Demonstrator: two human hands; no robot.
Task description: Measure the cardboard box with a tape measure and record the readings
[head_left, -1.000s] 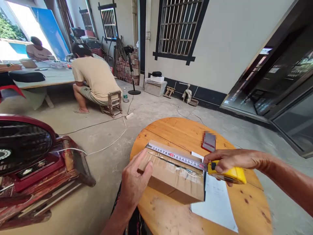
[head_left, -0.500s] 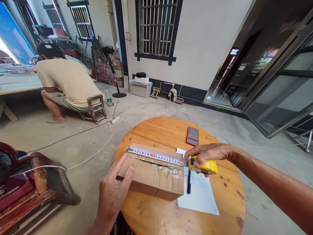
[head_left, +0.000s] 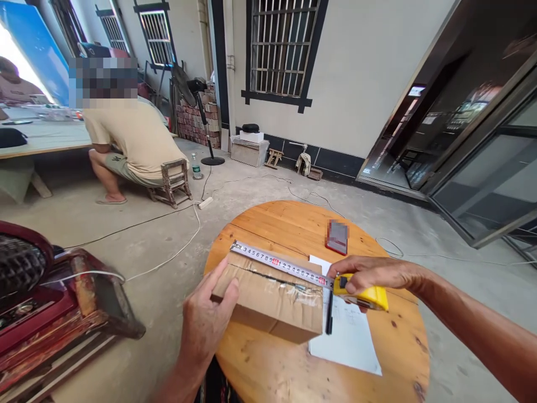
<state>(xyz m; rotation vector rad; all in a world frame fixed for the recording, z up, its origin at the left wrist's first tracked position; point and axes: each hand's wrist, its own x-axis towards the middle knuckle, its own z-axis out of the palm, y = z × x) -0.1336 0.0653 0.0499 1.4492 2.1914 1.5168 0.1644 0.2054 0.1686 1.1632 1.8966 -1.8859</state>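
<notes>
Well, in the head view the box (head_left: 268, 299) sits on the table (head_left: 260, 370) between the left hand (head_left: 210, 313) and the right hand (head_left: 371, 274), with the blade (head_left: 279, 262) laid across its top near the far edge. The right hand is curled snugly round the tape (head_left: 368, 295), thumb on top, just past the box's right end. The left hand is loosely spread, thumb well apart from forefinger, touching the box's left end; whether a fingertip also pins the blade's end is not clear. For a true reading, line that end up flush with the box, and let the right hand draw the blade taut and parallel to the long edge, neither lifted nor skewed. The second red mark falls close to the box's right end, so it seems best read from straight above. Paper (head_left: 348, 348) and pen (head_left: 329, 316) lie on the near side of the right hand, the phone (head_left: 337, 239) just beyond it
</notes>
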